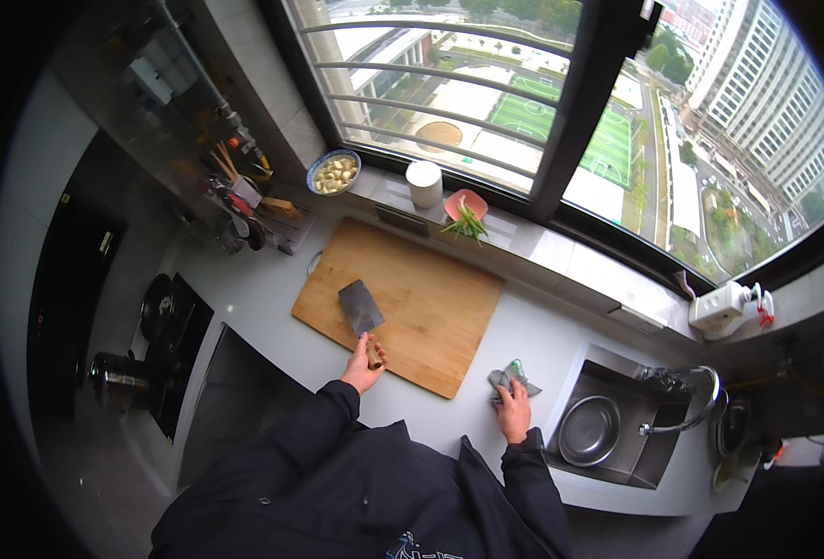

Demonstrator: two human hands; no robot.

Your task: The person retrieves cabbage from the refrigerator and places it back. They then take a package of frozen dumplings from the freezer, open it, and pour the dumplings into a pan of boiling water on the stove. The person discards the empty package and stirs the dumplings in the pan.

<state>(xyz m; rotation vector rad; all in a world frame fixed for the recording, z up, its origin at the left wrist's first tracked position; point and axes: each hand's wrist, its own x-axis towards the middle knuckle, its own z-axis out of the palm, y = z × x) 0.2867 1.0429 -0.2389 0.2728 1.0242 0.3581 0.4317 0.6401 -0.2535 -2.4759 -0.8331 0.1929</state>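
My left hand holds a cleaver by its wooden handle, the broad metal blade over the left part of a wooden cutting board. To the right of the board, my right hand has its fingers on a crumpled grey cloth on the white countertop. The cloth shows a small green patch. Whether the blade rests flat on the board or is slightly raised, I cannot tell.
Right of the cloth is a sink with a metal basin and a faucet. On the windowsill stand a bowl of garlic cloves, a white canister and a pink dish with green onions. Utensils and a stove are left.
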